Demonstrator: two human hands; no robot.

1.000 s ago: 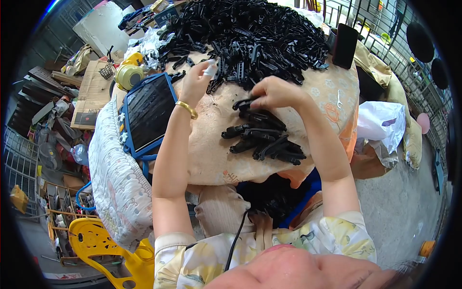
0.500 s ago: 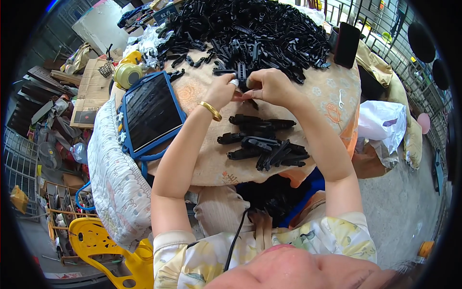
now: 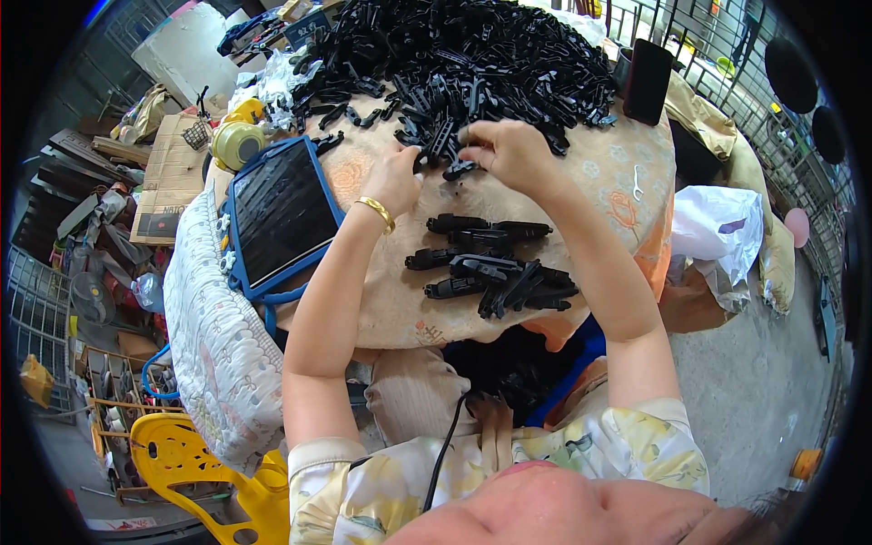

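Note:
A large heap of long, black plastic parts covers the far side of the table. At its near edge my left hand is closed, with a small black plastic part at its fingertips. My right hand bends over the heap's edge, fingers curled. Under its thumb and fingertips is another short black plastic part, apparently gripped. Closer to me lies a smaller, loose group of black plastic pieces, several of them stacked crosswise. A bracelet circles my left wrist.
A patterned peach cloth covers the table. To the left a blue-framed dark panel leans beside a yellow, round-ended object. A black phone stands at the far right, and a small white wrench-shaped item lies nearer. A yellow chair stands lower left.
My hands have moved apart from their joined position. The left has drawn back slightly leftward; the right's fingers have lifted toward the heap's edge. The near group of pieces lies as before.

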